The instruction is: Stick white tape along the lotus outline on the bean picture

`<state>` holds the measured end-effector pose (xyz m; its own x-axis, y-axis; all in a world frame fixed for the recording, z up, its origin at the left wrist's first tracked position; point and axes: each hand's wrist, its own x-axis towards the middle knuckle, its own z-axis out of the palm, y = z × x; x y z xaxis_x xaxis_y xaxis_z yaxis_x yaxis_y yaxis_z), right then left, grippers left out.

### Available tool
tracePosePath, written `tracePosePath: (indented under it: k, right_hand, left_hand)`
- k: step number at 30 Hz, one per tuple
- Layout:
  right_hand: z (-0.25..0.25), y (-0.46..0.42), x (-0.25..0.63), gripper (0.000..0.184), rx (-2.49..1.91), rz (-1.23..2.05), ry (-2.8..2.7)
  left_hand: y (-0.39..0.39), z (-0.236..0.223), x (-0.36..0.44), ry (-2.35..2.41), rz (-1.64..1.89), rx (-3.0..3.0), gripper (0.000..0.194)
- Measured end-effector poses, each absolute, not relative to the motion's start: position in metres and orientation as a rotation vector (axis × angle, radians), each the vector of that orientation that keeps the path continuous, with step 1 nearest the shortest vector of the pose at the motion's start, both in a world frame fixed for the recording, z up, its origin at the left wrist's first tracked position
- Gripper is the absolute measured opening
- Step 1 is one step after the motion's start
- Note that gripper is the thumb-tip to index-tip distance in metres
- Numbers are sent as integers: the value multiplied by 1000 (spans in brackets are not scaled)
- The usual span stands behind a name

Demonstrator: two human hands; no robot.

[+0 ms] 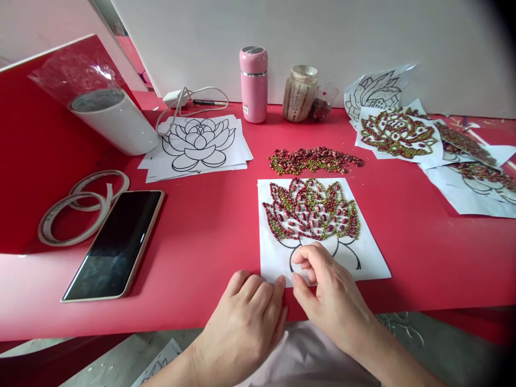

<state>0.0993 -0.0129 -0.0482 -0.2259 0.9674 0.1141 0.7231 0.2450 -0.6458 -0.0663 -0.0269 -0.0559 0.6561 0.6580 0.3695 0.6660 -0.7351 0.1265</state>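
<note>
A white sheet [271, 258] lies before me with a printed lotus outline. Its upper petals are filled with red beans and green beans; the lower petals are bare black lines. My left hand [252, 309] is curled at the table's front edge, its thumb tip by the sheet's lower left corner. Whatever its fingers may hold is hidden. Over the lower part of the sheet, my right hand [326, 285] is bent, thumb and forefinger apart with nothing visible between them. A loose pile of mixed beans [314, 160] lies just beyond the sheet.
Left are a phone [115, 244], tape rolls [74, 215], a white cylinder [116, 121] and printed lotus sheets [197, 145]. A pink flask [253, 86] and a glass jar [299, 94] stand at the back. Bean-covered lotus sheets [397, 134] overlap at right.
</note>
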Motion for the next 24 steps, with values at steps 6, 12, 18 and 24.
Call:
tracePosePath:
  k: [6, 12, 18, 24]
  right_hand:
    - [-47, -13, 102, 22, -1486, 684, -1962]
    - [-51, -14, 126, 6, -1208, 1080, -1417]
    - [-51, -9, 133, 8, -952, 1342, -945]
    - [-39, 0, 147, 9, -936, 1437, -635]
  left_hand:
    - [-27, -55, -67, -1139, -608, -2841, 28]
    - [-26, -55, -65, -1144, -627, -2832, 29]
    - [-25, -56, -65, -1154, -597, -2837, 31]
    - [-27, -55, -66, -1154, -595, -2820, 29]
